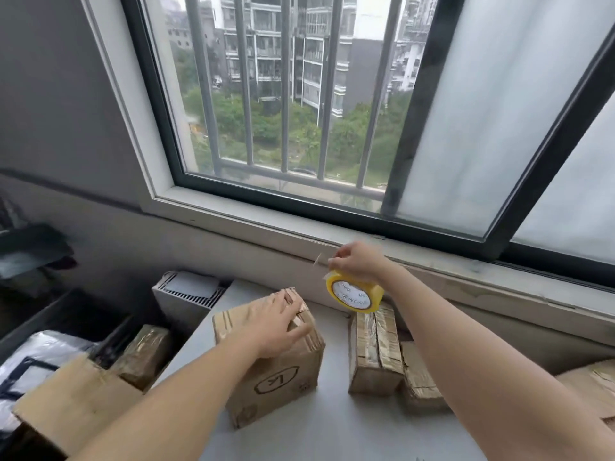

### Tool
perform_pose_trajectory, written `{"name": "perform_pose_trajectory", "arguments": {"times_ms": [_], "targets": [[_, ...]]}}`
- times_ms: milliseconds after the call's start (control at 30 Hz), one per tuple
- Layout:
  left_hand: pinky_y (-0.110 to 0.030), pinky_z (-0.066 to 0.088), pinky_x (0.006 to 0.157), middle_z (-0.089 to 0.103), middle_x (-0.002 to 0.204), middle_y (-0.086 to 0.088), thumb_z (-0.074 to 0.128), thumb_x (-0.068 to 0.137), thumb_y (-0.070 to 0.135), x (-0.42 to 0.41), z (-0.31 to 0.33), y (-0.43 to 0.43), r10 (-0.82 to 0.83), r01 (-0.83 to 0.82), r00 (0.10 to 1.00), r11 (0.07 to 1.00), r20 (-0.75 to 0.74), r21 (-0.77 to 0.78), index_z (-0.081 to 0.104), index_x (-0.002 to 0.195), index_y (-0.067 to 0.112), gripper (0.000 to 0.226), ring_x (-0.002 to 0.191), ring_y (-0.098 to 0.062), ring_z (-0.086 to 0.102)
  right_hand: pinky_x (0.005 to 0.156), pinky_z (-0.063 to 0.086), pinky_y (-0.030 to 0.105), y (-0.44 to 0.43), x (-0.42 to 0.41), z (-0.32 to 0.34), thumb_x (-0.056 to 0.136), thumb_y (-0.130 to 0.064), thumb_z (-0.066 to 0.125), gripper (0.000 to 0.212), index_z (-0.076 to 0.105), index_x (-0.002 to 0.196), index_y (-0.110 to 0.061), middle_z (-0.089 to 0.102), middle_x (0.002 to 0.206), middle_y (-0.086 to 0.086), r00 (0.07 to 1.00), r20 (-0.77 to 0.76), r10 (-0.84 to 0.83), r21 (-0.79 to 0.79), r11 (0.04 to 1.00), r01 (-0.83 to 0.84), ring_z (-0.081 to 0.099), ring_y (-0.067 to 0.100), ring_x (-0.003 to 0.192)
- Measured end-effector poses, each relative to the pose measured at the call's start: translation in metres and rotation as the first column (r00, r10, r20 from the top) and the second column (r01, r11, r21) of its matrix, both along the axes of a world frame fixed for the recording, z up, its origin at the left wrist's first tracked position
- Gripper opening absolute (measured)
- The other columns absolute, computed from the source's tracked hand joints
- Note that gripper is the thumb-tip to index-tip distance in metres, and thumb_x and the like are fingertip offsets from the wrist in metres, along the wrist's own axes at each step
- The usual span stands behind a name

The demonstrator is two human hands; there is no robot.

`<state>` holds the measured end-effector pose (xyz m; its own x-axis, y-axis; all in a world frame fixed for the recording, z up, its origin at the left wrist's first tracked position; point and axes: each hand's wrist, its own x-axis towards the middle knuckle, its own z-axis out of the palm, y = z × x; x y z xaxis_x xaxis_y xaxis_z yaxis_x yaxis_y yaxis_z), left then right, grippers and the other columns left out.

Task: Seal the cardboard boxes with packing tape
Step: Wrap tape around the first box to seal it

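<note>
on the white table (332, 427), mid-frame: the cardboard box (283, 377) with a printed mark on its near side stands on its own, top flaps closed under the left hand
left hand (276, 324): lies flat on the box top, fingers straight and spread, pressing the flaps down and curling round nothing
right hand (357, 261): raised beyond the box near the window sill (466, 271), fingers pinched together above the tape roll (354, 292), which hangs under them; blur hides whether they hold the rim or the loose end
tape end (317, 261): a short clear tab seems to stick out left of the fingers, too blurred to be sure
step in hand: by my reading, bringing the tape over to lay a strip along the top seam
doing it well: anchor the strip on the far wall first, centre it over the seam, draw the roll low and taut toward the body, and slide the flat palm back ahead of it
risk: clear tape may fold onto itself if slack; a light box may skid unless the palm bears down
neighbours: taped boxes (376, 347) stand just right of the box, apart from it, so the roll's path should stay over the seam
</note>
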<state>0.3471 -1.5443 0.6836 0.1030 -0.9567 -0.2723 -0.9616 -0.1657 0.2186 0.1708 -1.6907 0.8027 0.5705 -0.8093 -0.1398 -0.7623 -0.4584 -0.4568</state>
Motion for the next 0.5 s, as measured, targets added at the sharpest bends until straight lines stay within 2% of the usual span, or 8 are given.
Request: {"name": "perform_pose_trajectory", "arguments": {"times_ms": [67, 167, 300, 367, 433, 467, 500], "targets": [[-0.056, 0.006, 0.125, 0.0, 0.173, -0.002, 0.021, 0.105, 0.062, -0.001, -0.002, 0.004, 0.064, -0.064, 0.998, 0.998, -0.023, -0.004, 0.007, 0.161, 0.045, 0.06, 0.159, -0.025, -0.002, 0.078, 0.047, 0.029, 0.0, -0.001, -0.011, 0.098, -0.041, 0.063, 0.028, 0.076, 0.109, -0.019, 0.071, 0.097, -0.001, 1.0, 0.009, 0.016, 0.037, 0.999, -0.017, 0.065, 0.02, 0.095], [-0.058, 0.003, 0.124, 0.001, 0.173, 0.005, 0.024, 0.107, 0.056, 0.006, -0.008, 0.007, 0.045, -0.045, 0.999, 0.998, -0.015, -0.042, 0.006, 0.161, 0.046, 0.058, 0.159, -0.021, -0.001, 0.08, 0.048, 0.029, 0.002, -0.002, -0.02, 0.098, -0.041, 0.062, 0.028, 0.078, 0.109, -0.02, 0.071, 0.096, -0.003, 0.999, -0.006, 0.031, 0.072, 0.997, -0.031, 0.064, 0.018, 0.094], [-0.053, -0.002, 0.126, -0.002, 0.172, 0.012, 0.023, 0.103, 0.066, 0.02, -0.016, 0.005, -0.008, 0.006, 1.0, 0.997, -0.027, -0.08, 0.002, 0.164, 0.037, 0.071, 0.158, -0.013, -0.003, 0.078, 0.045, 0.028, 0.003, -0.003, -0.029, 0.098, -0.043, 0.061, 0.028, 0.077, 0.104, -0.021, 0.07, 0.094, -0.002, 0.996, -0.074, 0.046, 0.117, 0.992, -0.037, 0.062, 0.017, 0.093], [-0.052, -0.007, 0.126, -0.003, 0.171, 0.015, 0.003, 0.085, 0.088, 0.028, -0.018, 0.001, -0.066, 0.061, 0.996, 0.994, -0.056, -0.085, 0.001, 0.164, 0.037, 0.094, 0.158, -0.011, -0.006, 0.077, 0.045, 0.028, 0.001, -0.005, -0.032, 0.097, -0.044, 0.061, 0.027, 0.077, 0.101, -0.022, 0.07, 0.094, -0.003, 0.993, -0.108, 0.044, 0.135, 0.99, -0.029, 0.062, 0.016, 0.092], [-0.051, -0.012, 0.124, -0.001, 0.168, 0.019, -0.011, 0.064, 0.1, 0.037, -0.019, -0.004, -0.094, 0.082, 0.983, 0.993, -0.16, -0.08, 0.006, 0.163, 0.038, 0.118, 0.157, -0.008, -0.007, 0.076, 0.047, 0.029, 0.0, -0.008, -0.035, 0.098, -0.044, 0.06, 0.028, 0.077, 0.1, -0.023, 0.071, 0.096, -0.002, 0.991, -0.13, 0.043, 0.147, 0.989, -0.024, 0.063, 0.016, 0.092], [-0.05, -0.014, 0.124, 0.003, 0.168, 0.019, -0.008, 0.066, 0.1, 0.041, -0.019, -0.008, -0.086, 0.071, 0.969, 0.995, -0.233, -0.075, 0.013, 0.163, 0.038, 0.116, 0.156, -0.007, -0.005, 0.077, 0.048, 0.03, 0.0, -0.009, -0.037, 0.098, -0.045, 0.06, 0.028, 0.077, 0.1, -0.022, 0.072, 0.097, -0.001, 0.989, -0.141, 0.04, 0.15, 0.988, -0.019, 0.063, 0.017, 0.093], [-0.05, -0.014, 0.123, 0.01, 0.169, 0.018, 0.0, 0.076, 0.092, 0.046, -0.017, -0.01, -0.073, 0.053, 0.95, 0.996, -0.305, -0.073, 0.022, 0.161, 0.037, 0.103, 0.157, -0.008, -0.001, 0.079, 0.05, 0.031, 0.0, -0.011, -0.04, 0.098, -0.045, 0.06, 0.029, 0.077, 0.101, -0.022, 0.072, 0.098, -0.001, 0.988, -0.151, 0.033, 0.155, 0.988, -0.01, 0.064, 0.018, 0.094]]}}
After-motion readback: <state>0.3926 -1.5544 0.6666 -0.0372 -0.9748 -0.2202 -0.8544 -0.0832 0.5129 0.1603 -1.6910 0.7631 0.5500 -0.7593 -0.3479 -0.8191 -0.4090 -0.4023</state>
